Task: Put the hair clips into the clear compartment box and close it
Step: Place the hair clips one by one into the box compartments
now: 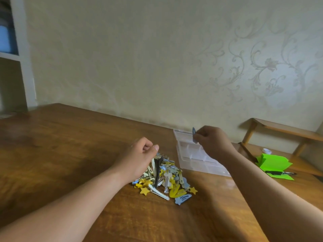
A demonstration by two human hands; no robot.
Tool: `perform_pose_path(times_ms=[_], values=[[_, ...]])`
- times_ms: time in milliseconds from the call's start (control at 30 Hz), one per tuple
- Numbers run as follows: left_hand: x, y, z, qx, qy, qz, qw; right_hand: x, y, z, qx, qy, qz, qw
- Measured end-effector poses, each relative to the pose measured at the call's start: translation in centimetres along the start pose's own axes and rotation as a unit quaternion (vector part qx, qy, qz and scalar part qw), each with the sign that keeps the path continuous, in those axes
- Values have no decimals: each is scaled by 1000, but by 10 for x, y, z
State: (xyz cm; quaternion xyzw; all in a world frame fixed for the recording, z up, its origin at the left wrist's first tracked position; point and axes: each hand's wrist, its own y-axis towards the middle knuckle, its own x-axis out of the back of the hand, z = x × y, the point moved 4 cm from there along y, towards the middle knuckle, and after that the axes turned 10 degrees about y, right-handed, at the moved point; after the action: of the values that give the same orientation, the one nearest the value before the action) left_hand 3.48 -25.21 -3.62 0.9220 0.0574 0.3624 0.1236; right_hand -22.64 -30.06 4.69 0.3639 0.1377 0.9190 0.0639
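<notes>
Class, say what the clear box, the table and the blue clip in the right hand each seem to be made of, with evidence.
The clear box: transparent plastic, likely; dividers and tabletop show through it. The table: varnished wood; brown grain with glossy reflections. The blue clip, pinched by the right hand: painted metal or plastic; too small to tell.

I see a warm brown wooden table (pixel 70 154) with darker grain streaks. The pile of hair clips (pixel 162 179) near its middle mixes yellow, pale blue, silver and white, with yellow stars and one black clip (pixel 158 170). To the right, the lone blue clip (pixel 194 134) is mid blue and the compartment box (pixel 197 159) is clear. Far right, bright green paper (pixel 272 163) carries a black pen (pixel 277 172). The wall (pixel 139 58) is pale cream, with grey-beige floral scrolls on its right.
</notes>
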Motion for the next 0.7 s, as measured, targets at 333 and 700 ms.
perform_pose_path(times_ms=[333, 700], values=[[-1, 3, 4, 2, 5, -2, 1000, -50, 46, -19, -183, -74, 86, 977], [3, 1, -1, -1, 12, 2, 1000, -50, 31, 0, -150, -119, 59, 980]])
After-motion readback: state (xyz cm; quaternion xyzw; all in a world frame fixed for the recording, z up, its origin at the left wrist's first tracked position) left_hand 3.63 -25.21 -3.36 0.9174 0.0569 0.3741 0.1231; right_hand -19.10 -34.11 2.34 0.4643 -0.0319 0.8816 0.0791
